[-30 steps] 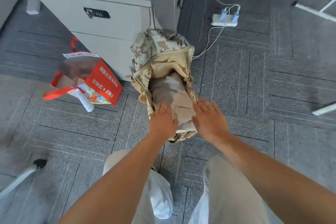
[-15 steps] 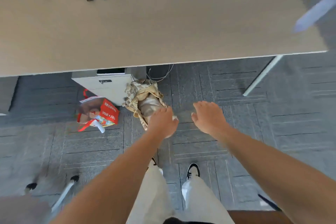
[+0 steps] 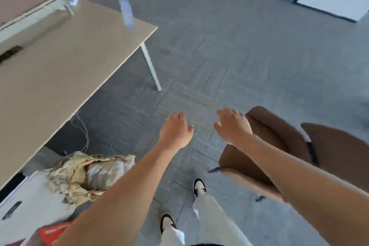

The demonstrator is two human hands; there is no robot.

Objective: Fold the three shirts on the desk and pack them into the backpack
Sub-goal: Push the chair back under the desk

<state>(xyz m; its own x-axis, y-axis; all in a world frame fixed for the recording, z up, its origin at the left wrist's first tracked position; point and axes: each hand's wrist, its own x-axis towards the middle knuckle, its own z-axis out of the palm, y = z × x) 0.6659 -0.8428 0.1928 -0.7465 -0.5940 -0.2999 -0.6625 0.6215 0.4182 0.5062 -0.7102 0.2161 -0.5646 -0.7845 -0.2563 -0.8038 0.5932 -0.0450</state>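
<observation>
Both hands hang in the air over the grey carpet floor, holding nothing. The left hand sits near the middle of the view with its fingers loosely curled and relaxed, thumb out toward three o'clock. The right hand is just beside it at three o'clock, apart from it, fingers spread and slack, in front of a brown chair that fills the four o'clock part of the view. The camouflage backpack lies on the floor at about eight o'clock from the left hand, well apart from both hands and partly behind the left forearm; its top gapes and pale folded cloth shows inside, though how many shirts that is cannot be told. The backpack leans against a pale drawer cabinet, under the near edge of the tabletop, which spreads toward ten o'clock. Two plastic bottles stand on it, blurred, at its far side. A red bag shows at seven o'clock. The person's shoes stand on the carpet at six o'clock.
</observation>
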